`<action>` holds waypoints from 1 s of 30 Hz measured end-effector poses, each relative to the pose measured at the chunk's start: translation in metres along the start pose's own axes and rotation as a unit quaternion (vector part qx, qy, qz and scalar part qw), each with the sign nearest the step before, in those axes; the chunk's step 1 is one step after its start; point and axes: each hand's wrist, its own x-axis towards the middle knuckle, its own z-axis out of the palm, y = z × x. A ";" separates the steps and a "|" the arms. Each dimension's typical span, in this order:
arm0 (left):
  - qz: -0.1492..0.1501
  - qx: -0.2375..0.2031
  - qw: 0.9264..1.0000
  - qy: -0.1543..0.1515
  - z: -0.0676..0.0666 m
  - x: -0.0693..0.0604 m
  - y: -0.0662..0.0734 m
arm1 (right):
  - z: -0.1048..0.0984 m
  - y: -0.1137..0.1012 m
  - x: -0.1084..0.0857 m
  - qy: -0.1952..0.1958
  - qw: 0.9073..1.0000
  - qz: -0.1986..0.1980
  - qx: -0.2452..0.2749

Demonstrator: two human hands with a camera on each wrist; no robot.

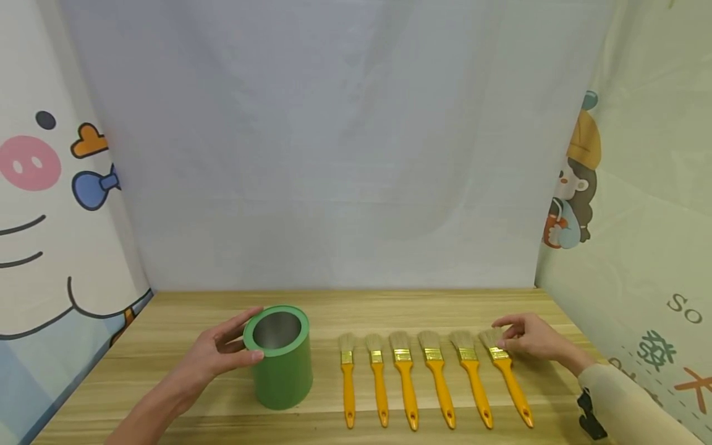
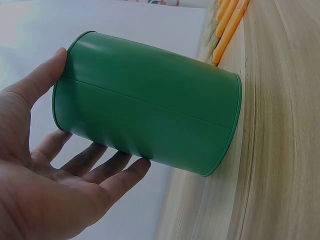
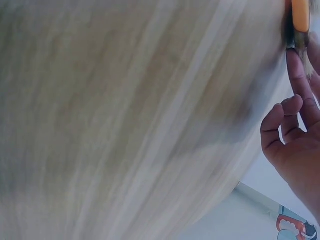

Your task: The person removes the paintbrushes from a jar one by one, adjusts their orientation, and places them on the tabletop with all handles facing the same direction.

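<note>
A green can (image 1: 283, 377), open at the top, stands upright on the table. My left hand (image 1: 214, 352) holds it from the left, fingers behind the rim and thumb in front; in the left wrist view the thumb and fingertips touch opposite sides of the can (image 2: 145, 100). Several paintbrushes with orange handles lie in a row to its right, bristles away from me. At the rightmost paintbrush (image 1: 514, 389), my right hand (image 1: 528, 337) pinches near the bristles and metal band. In the right wrist view this paintbrush (image 3: 300, 17) is partly cut off at the frame edge.
The wooden table (image 1: 183, 321) ends at a pale hanging cloth (image 1: 334, 154). Printed curtains (image 1: 639, 216) flank both sides. The leftmost paintbrush (image 1: 348, 383) lies close beside the can.
</note>
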 end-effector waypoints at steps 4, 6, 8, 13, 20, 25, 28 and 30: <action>-0.001 -0.001 1.000 0.000 0.000 0.000 0.000 | 0.000 -0.001 0.001 -0.004 1.000 -0.003 0.002; -0.002 -0.001 1.000 0.001 0.000 0.000 0.000 | 0.000 -0.001 0.001 -0.006 1.000 -0.008 0.000; -0.001 -0.001 1.000 0.001 0.000 0.000 0.000 | 0.000 0.000 0.002 -0.006 1.000 -0.014 -0.004; -0.003 0.000 1.000 0.001 0.001 0.000 0.000 | -0.001 0.003 0.002 -0.002 0.999 -0.023 -0.024; -0.011 0.004 1.000 0.000 0.001 0.000 0.001 | 0.001 0.007 0.001 -0.001 1.000 -0.012 -0.016; -0.005 0.003 1.000 -0.002 0.000 0.000 0.001 | 0.002 0.005 -0.001 0.005 1.000 -0.001 -0.009; -0.004 0.004 1.000 -0.003 0.000 0.000 0.002 | 0.002 0.002 -0.004 0.024 1.000 -0.005 -0.019; -0.003 0.008 1.000 -0.004 0.000 0.000 0.002 | 0.002 -0.002 -0.006 0.043 0.998 -0.007 -0.033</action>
